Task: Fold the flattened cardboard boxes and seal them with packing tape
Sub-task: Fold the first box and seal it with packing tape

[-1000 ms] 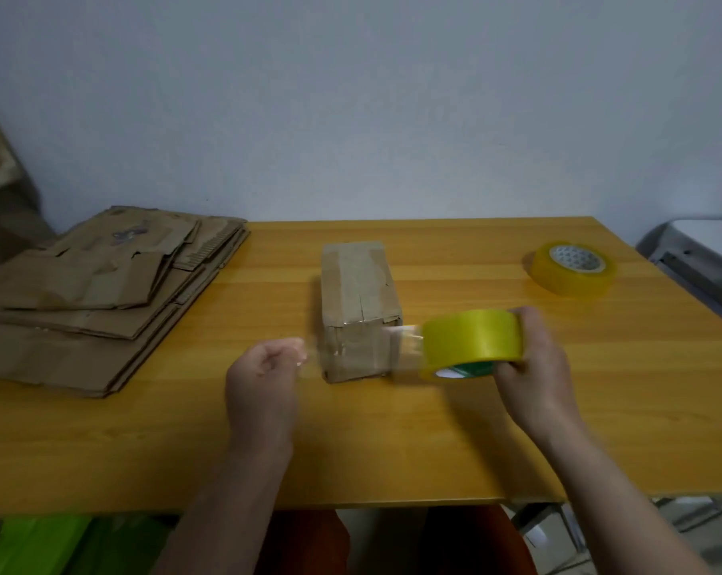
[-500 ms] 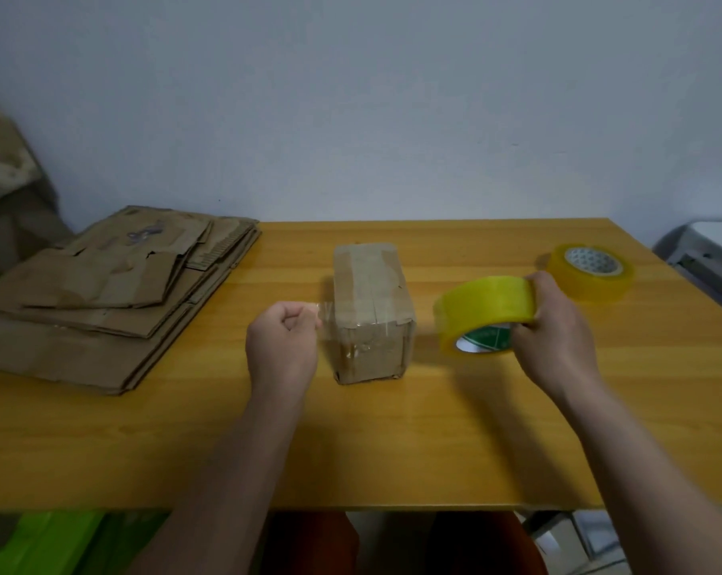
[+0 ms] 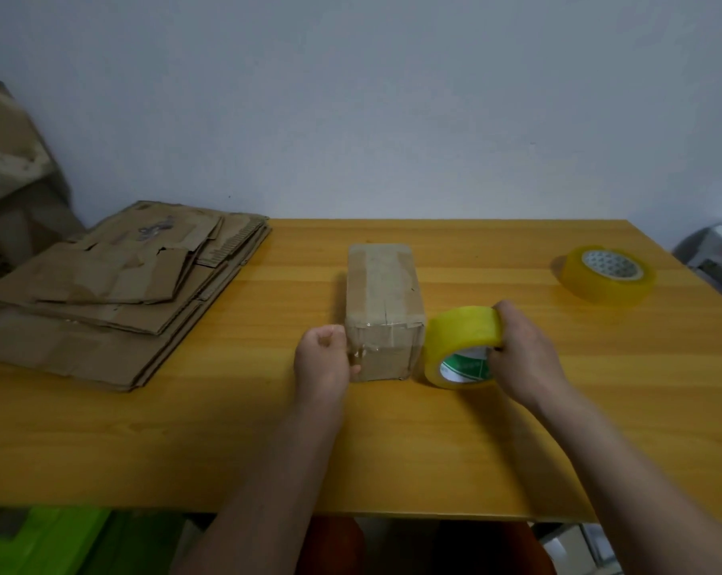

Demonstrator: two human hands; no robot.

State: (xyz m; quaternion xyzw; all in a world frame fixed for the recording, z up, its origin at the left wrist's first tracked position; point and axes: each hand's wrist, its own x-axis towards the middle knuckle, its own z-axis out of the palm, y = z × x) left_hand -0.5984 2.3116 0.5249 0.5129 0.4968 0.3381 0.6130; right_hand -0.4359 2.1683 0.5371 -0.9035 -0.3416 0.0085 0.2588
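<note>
A small folded cardboard box (image 3: 382, 292) stands on the wooden table (image 3: 392, 441), its top seam taped. A clear strip of tape runs across its near face. My left hand (image 3: 324, 359) pinches the free end of that strip against the box's near left corner. My right hand (image 3: 521, 354) grips a yellow tape roll (image 3: 461, 338) held on edge just right of the box, close to its near right corner. A stack of flattened cardboard boxes (image 3: 110, 292) lies on the table's left side.
A second yellow tape roll (image 3: 606, 273) lies flat at the table's far right. A grey object (image 3: 716, 255) stands beyond the right edge. Crumpled cardboard (image 3: 6, 159) leans by the wall at the left. Green items (image 3: 52, 541) sit under the table.
Both hands moved forward to the box. The stretched tape strip went from the air in front of the box onto its near face, with the roll now close to the right corner.
</note>
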